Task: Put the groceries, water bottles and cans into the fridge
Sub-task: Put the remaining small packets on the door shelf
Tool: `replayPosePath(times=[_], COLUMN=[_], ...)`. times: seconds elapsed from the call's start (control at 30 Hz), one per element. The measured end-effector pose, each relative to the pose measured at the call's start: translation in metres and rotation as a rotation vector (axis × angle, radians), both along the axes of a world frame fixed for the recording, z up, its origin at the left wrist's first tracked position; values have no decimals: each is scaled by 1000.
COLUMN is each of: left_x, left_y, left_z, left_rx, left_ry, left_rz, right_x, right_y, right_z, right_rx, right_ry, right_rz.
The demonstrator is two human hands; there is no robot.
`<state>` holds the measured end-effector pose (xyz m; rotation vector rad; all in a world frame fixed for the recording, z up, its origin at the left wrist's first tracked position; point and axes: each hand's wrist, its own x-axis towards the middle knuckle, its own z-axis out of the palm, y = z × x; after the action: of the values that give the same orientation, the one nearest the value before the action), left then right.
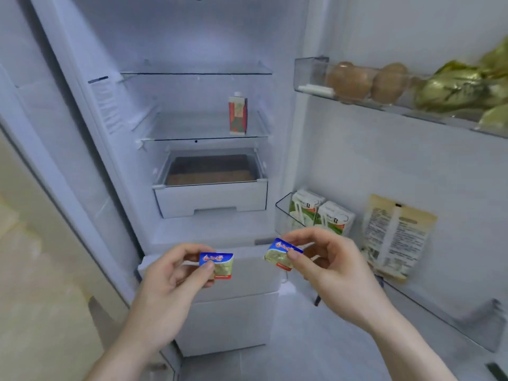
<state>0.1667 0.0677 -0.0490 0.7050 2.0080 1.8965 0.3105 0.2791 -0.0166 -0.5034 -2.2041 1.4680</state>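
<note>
The fridge (209,232) stands open in front of me. My left hand (170,279) pinches a small blue, green and red butter packet (220,266) between thumb and fingers. My right hand (327,262) pinches a second, matching butter packet (280,255). Both packets hang in front of the lower drawers, below the fridge's shelves. A red and green carton (238,115) stands alone on the middle glass shelf (192,133).
A drawer (211,199) sits under the shelves. The door on the right holds potatoes (368,81) and leafy greens (461,89) in its upper bin (310,75), two green and white cartons (319,213) and a beige packet (395,237) lower down.
</note>
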Motion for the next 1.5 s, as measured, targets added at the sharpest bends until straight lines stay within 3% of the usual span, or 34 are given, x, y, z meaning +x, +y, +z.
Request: replayPosePath(times=[0.27,0.57,1.03,1.17,1.5], left_x=[-13,4,25,24,37], left_y=[83,175,251,261,276], left_z=[21,42,36,42,48], left_rx=[3,-95,-357,-451,-744], left_ry=[92,368,683,801,1161], left_rz=[-297,-476,-630,-718,-700], right_x=[45,84,94,92,87], right_y=[36,95,137,144,145], right_z=[24,28,-2,-10,-23], right_rx=[43,178,248,235,103], right_ry=[-10,-89,-606,-662,-649], right_rz=[-294,-456,-256,-208,-170])
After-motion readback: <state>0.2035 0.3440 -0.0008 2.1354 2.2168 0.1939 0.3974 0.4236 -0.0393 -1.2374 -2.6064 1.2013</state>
